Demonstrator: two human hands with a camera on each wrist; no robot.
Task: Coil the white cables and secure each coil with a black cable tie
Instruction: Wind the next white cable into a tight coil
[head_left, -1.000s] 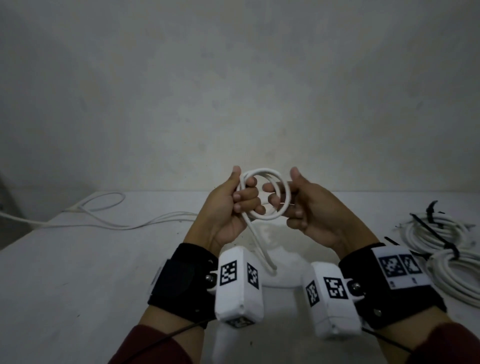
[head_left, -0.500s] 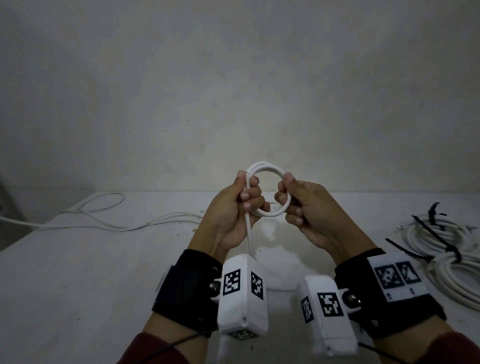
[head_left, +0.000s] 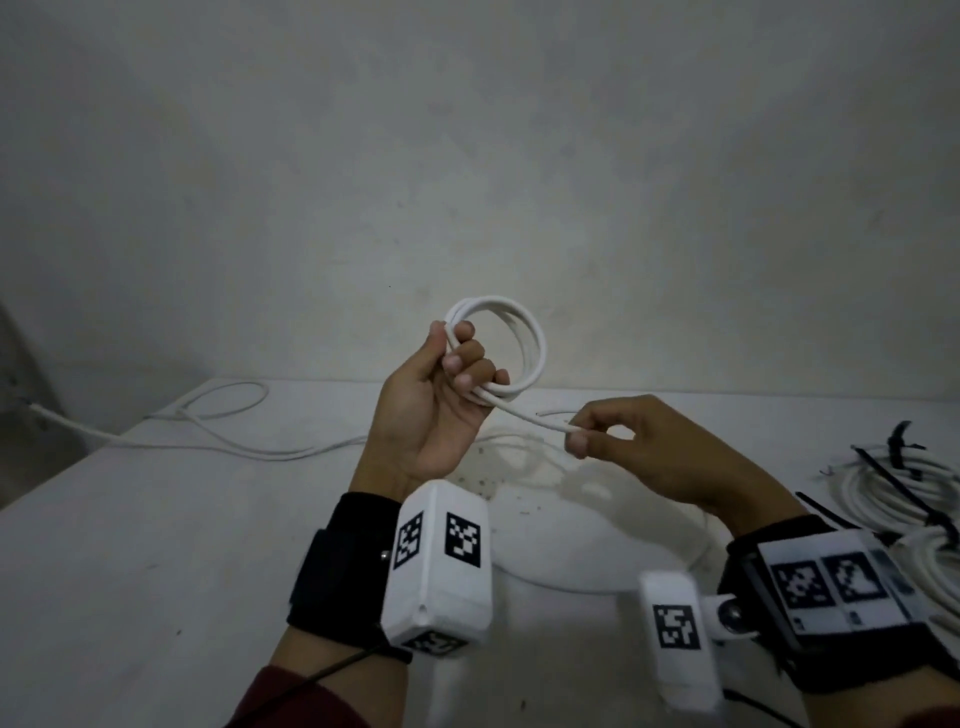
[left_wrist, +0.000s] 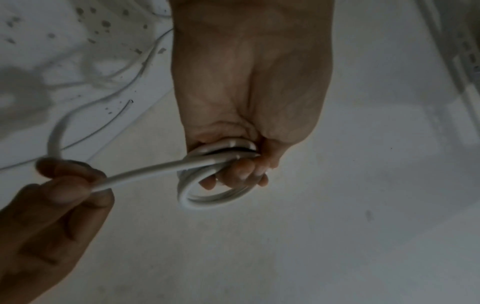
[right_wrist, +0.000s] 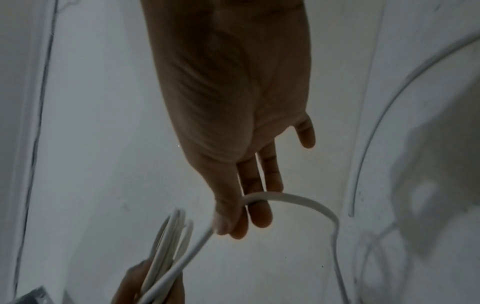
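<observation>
My left hand (head_left: 447, 395) is raised above the table and grips a small coil of white cable (head_left: 530, 343) of a few loops; in the left wrist view the coil (left_wrist: 215, 201) runs through the curled fingers. From the coil a loose strand (head_left: 530, 418) runs right and down to my right hand (head_left: 587, 439), which pinches it between thumb and forefinger. In the right wrist view the strand (right_wrist: 298, 200) arcs out of the pinch and drops toward the table. The rest of this cable (head_left: 691, 556) trails on the table under my hands.
Finished white coils (head_left: 883, 483) bound with black cable ties (head_left: 901, 441) lie at the right edge of the white table (head_left: 156, 545). Another loose white cable (head_left: 223, 415) sprawls at the back left. A plain wall stands behind.
My right hand let go of the coil and moved right and down, drawing a strand out. My left hand rose a little with the coil.
</observation>
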